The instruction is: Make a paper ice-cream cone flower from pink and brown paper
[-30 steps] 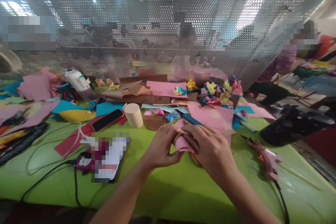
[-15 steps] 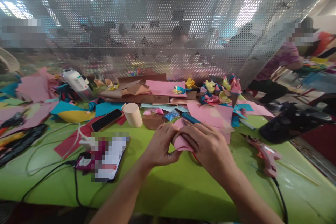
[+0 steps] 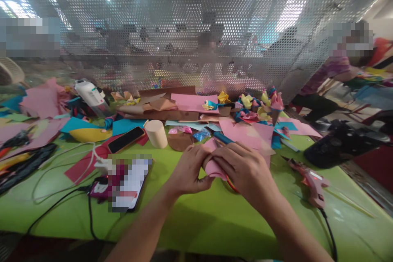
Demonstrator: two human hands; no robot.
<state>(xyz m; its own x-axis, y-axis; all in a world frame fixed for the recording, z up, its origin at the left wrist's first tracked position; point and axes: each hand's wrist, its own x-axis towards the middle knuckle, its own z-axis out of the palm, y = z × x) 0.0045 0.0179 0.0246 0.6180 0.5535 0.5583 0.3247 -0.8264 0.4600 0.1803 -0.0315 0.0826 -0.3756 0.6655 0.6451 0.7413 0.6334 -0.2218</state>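
Both my hands meet over the green table [image 3: 199,229], pinching one folded piece of pink paper [image 3: 213,169]. My left hand [image 3: 188,171] grips its left side with curled fingers. My right hand [image 3: 244,170] covers its right side, fingers wrapped over the top. Under my right hand a thin orange-red curved edge [image 3: 231,183] shows; I cannot tell what it is. Just beyond my fingers lie a blue marker [image 3: 223,137] and larger pink sheets [image 3: 245,135].
A pink glue gun [image 3: 310,182] with a black cord lies to the right. A phone [image 3: 125,139], a paper roll [image 3: 156,133], cables and paper scraps crowd the left and back. A perforated metal screen [image 3: 196,37] stands behind. Another person sits at far right.
Both hands stay on the pink paper; the fingers have shifted slightly, pressing the fold a little tighter. Nothing else moved.
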